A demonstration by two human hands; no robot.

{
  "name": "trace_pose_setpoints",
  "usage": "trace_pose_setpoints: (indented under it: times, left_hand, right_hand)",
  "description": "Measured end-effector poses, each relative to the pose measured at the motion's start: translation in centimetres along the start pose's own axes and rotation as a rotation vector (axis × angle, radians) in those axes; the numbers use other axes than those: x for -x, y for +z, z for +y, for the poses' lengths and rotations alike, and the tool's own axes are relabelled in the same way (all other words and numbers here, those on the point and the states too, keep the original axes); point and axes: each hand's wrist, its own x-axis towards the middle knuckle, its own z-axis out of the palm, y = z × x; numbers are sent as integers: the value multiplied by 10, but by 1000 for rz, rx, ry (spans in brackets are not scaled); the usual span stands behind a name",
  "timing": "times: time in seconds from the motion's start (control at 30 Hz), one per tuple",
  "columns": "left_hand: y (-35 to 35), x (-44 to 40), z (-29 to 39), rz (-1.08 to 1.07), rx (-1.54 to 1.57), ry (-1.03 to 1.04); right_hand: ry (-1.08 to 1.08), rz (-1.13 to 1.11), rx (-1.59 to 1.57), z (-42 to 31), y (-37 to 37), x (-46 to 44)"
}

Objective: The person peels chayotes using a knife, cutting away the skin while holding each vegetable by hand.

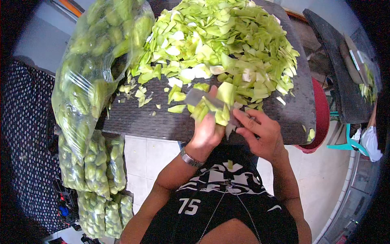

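My left hand [208, 132] is wrapped around a partly cut pale green chayote [226, 94], in front of my body at the table's near edge. Across the chayote lies the wide grey blade of a knife [199, 99], with cut pieces [201, 110] on and beside it. The blade's right end meets the bent fingers of my right hand [262, 132], which is closed on the knife; its handle is hidden. Just beyond my hands, a large heap of thin green slices [227, 36] covers much of the dark woven-pattern table [142, 122].
A big clear plastic bag of whole chayotes [91, 61] leans over the table's left side. Several smaller filled bags [91, 162] are stacked below it. At right are a red tub [320, 110], a teal stool [345, 142] and another dark table [337, 57] with a knife [355, 55].
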Motion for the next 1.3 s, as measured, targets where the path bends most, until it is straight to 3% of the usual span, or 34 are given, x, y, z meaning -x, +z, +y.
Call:
trace_pose_setpoints:
  times: [0.17, 0.23, 0.3, 0.37, 0.4, 0.57, 0.6, 0.67, 0.77, 0.83, 0.93, 1.03, 1.07, 1.17, 1.3]
  left_hand:
    - [8, 16, 6, -31, -146, 13]
    - [7, 1, 2, 107, 20, -13]
    - [6, 0, 1, 106, 25, 5]
    - [4, 15, 4, -26, -131, 64]
    - [7, 17, 11, -113, -139, -52]
    - [20, 21, 23, -96, -158, -115]
    - [27, 25, 27, -111, -138, -127]
    - [29, 26, 34, -152, -63, -164]
    - [37, 16, 41, 64, -41, -189]
    - [29, 6, 38, 19, -103, -141]
    - [21, 0, 33, -3, -171, -71]
    - [19, -14, 17, 87, 43, -4]
    - [12, -13, 14, -2, -49, -3]
    - [-2, -15, 14, -131, 56, -130]
    - [-5, -16, 12, -136, 31, -118]
  right_hand:
    - [-21, 45, -10, 7, -3, -1]
    - [-3, -30, -8, -2, -5, 0]
    - [5, -47, 7, -2, -6, 0]
    - [8, -7, 32, 6, -4, -1]
    - [-4, 23, 12, 9, -4, -2]
    - [38, 145, 19, 41, -11, -11]
    - [-64, 204, 69, 49, -15, -20]
    - [482, -17, -244, 45, -30, -20]
    - [698, -139, -563, 49, -37, -18]
    - [732, -168, -693, 32, -46, -19]
    - [409, -100, -323, 22, -19, -5]
    - [-22, -3, -45, -4, -5, -3]
    - [11, -37, -35, -11, -3, 0]
    - [58, -88, 0, -20, 0, 4]
    - [3, -61, 74, -16, 1, 4]
